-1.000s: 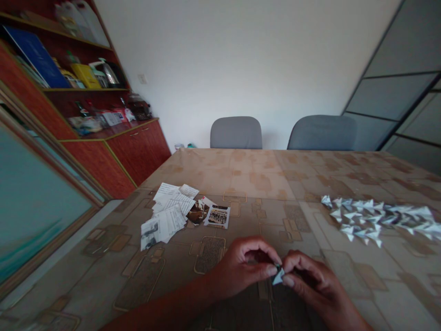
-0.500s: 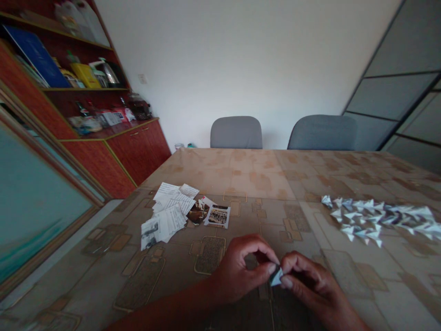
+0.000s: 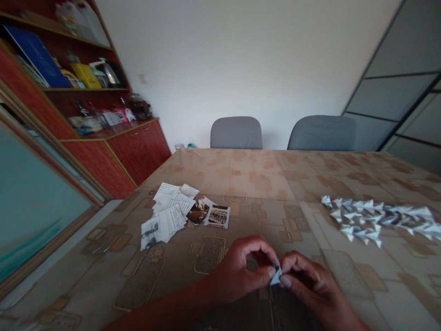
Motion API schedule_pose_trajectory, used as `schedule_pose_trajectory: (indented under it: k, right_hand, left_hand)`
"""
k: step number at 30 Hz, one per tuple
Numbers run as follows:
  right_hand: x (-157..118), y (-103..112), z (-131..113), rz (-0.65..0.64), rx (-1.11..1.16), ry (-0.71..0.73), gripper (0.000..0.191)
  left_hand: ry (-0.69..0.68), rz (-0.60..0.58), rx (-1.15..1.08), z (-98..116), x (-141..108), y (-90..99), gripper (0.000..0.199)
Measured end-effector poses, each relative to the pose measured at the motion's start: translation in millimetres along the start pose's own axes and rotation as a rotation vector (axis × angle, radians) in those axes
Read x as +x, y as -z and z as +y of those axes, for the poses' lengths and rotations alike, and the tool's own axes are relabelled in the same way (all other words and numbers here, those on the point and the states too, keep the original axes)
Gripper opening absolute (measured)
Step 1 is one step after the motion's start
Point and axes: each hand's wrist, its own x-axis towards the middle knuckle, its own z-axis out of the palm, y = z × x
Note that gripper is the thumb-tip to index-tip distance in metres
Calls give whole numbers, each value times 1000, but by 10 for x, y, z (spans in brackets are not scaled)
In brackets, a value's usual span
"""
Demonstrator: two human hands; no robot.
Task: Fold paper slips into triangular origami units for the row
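Observation:
A small folded piece of paper point(image 3: 275, 277), pale with a pointed shape, is pinched between my two hands above the near part of the table. My left hand point(image 3: 246, 266) grips its left side with thumb and forefinger. From the other side, the thumb and forefinger of my right hand point(image 3: 306, 278) close on its right edge. The fingertips cover part of the paper. Beyond my left hand lies a loose pile of printed paper pieces point(image 3: 170, 209), with a photo-printed piece point(image 3: 218, 216) at its right end.
Several folded paper triangles point(image 3: 365, 214) stand in rows at the right of the patterned tabletop point(image 3: 255, 172). Two grey chairs point(image 3: 236, 132) are behind the far edge. A red wooden cabinet point(image 3: 132, 151) with filled shelves stands at the left.
Both hands stay in nearly the same place. The folded paper has tilted slightly between the fingertips, and the left fingers have shifted a little.

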Motion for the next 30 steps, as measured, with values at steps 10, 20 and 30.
schedule_pose_trajectory:
  k: [10, 20, 30]
  right_hand:
    - [-4, 5, -25, 1, 23, -23, 29]
    - [-4, -29, -24, 7, -73, -9, 26]
    - [-15, -19, -31, 19, -49, 8, 27]
  left_hand:
    - [72, -50, -270, -86, -2, 17, 26]
    - [50, 130, -24, -125, -24, -88, 9]
    - [115, 88, -135, -146, -54, -91, 5]
